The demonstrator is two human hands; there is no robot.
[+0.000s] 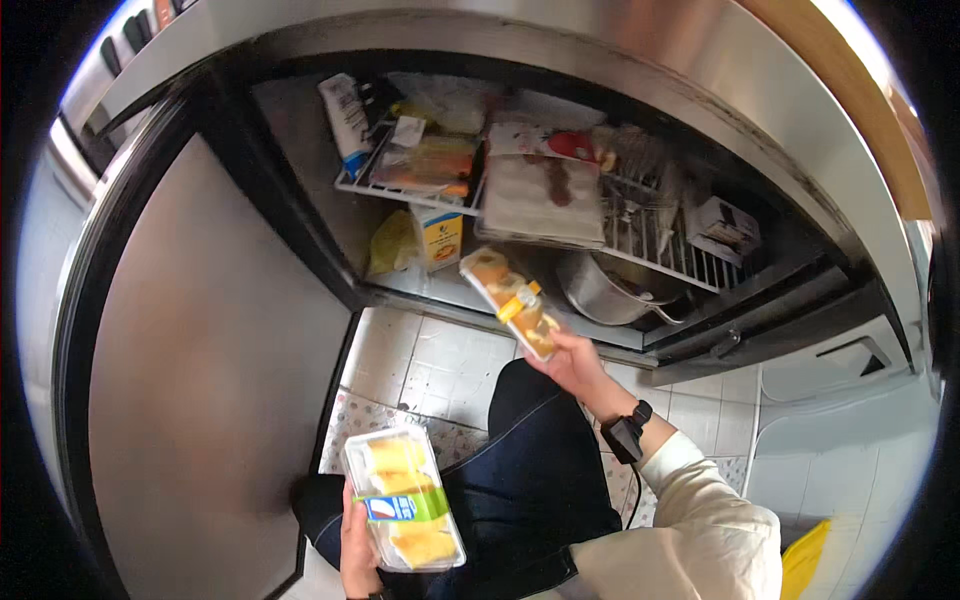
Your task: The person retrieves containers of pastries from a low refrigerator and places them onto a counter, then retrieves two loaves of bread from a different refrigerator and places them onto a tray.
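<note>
Grasping, left hand (357,530): it is clasping the left side of 1 clear tray (456,538), which is sitting over the dark trousers (540,430).
Yellow rolls (395,456): they are lying in a row inside that tray, with 1 green band (432,506) crossing them.
Right hand (575,365): it is gripping the near end of 1 long clear pack (485,292), which is slanting up toward the open fridge.
Browned pastries (492,270): they are filling the long pack, and 1 yellow band (520,301) is wrapping its middle.
Right wrist: 1 black device (625,437) is sitting there, just before the pale sleeve (690,485).
Wire shelf (690,268): it is carrying 1 flat white package (520,205) and, farther right, 1 white box (725,222).
Below the shelf: 1 steel pot (600,292) is standing at the right; 1 yellow and white carton (440,240) is standing at the left, beside 1 greenish bag (390,243).
Fridge door (200,380): it is standing open at the left.
Floor tiles (445,365): they are showing between the door and the knees.
</note>
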